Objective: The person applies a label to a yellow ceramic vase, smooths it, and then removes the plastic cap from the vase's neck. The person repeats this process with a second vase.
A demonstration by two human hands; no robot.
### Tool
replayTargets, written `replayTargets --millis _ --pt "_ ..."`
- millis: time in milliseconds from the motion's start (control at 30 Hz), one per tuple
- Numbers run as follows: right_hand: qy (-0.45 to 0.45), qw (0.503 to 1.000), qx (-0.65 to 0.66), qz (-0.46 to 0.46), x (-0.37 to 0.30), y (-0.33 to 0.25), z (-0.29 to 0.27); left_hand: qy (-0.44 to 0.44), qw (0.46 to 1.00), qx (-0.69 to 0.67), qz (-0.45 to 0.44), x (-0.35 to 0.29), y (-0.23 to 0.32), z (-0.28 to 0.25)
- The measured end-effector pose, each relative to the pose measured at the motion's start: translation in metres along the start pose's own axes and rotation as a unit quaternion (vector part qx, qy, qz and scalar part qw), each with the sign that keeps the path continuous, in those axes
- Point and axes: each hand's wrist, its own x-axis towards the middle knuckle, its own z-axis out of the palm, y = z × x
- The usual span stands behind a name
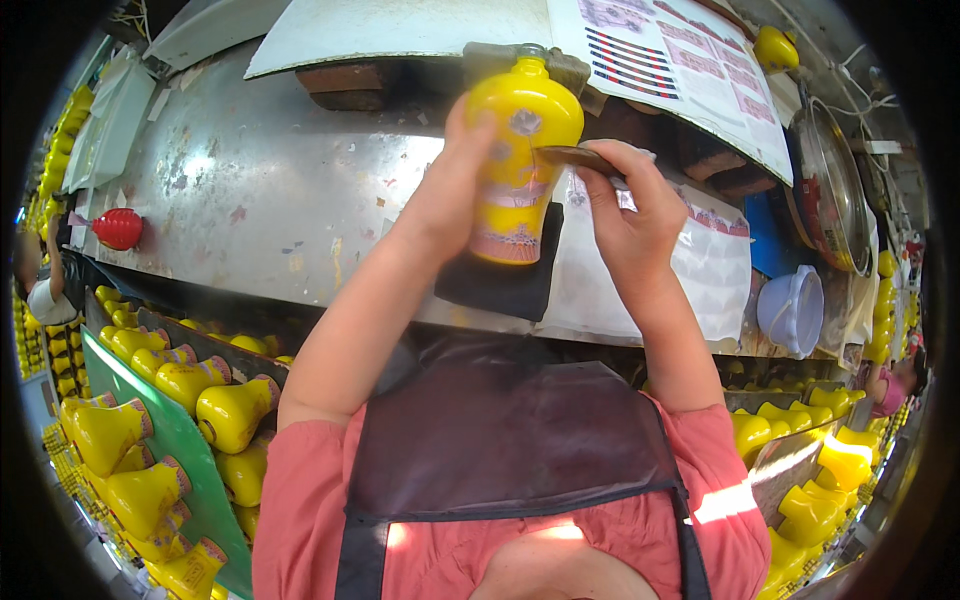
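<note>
A glossy yellow vase lies on its side over the metal table, its neck pointing away from me and resting at a dark block. Flower decals and a patterned band show on its side. My left hand is closed around the vase's left side, fingers partly blurred and hidden. Pinched in my right hand is a thin, flat brownish scraper-like blade, its end against or just over the vase's decorated side. Below the vase's base lies a black cloth.
White decal sheets lie to the right, with a printed sheet on a raised board behind. A pale blue bucket stands farther right. A red ribbed object sits at left. Several yellow vases fill racks on both sides.
</note>
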Motion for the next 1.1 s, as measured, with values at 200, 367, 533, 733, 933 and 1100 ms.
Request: replayTargets --millis 200,367,533,733,933,1100 --pt "-0.086 0.976 0.041 -0.195 -0.029 -0.008 0.001 0.053 0.995 -0.07 -0.041 0.006 -0.008 -0.007" --pt "-0.037 0.994 0.063 0.084 -0.021 0.002 0.003 0.02 0.993 -0.101 -0.056 0.005 -0.009 -0.011" --pt "-0.001 0.996 0.085 0.004 -0.021 -0.012 -0.001 0.013 0.996 -0.071 -0.046 0.007 -0.012 -0.015" --pt "-0.087 0.996 -0.032 0.018 -0.013 -0.01 -0.002 0.013 0.997 -0.057 -0.047 0.005 -0.012 -0.014" --pt "-0.049 0.996 0.037 -0.057 -0.006 -0.006 0.002 -0.024 0.994 -0.085 -0.058 0.0 0.004 -0.005" --pt "0.043 0.996 -0.039 0.068 0.011 -0.006 0.005 -0.019 0.998 -0.061 -0.024 -0.009 0.014 0.005"
